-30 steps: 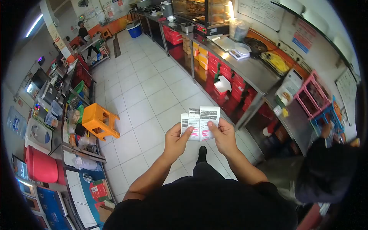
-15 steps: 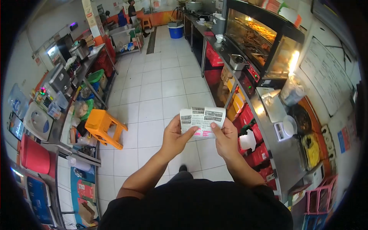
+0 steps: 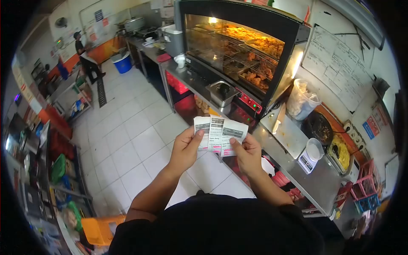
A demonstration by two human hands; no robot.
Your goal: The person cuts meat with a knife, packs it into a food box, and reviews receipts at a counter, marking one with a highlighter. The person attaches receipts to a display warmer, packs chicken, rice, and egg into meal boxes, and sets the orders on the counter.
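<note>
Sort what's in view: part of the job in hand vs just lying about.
In hand:
- printed paper slips, held by left hand and right hand

Lying about:
- glass-fronted food cabinet
- metal pan
- scale
- blue bucket
- orange stool

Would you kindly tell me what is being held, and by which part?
Printed paper slips: the left hand pinches their left side, the right hand their lower right side.

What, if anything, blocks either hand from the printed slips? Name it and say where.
Nothing visible does: the left hand grips the printed slips at their left side and the right hand at their right.
</note>
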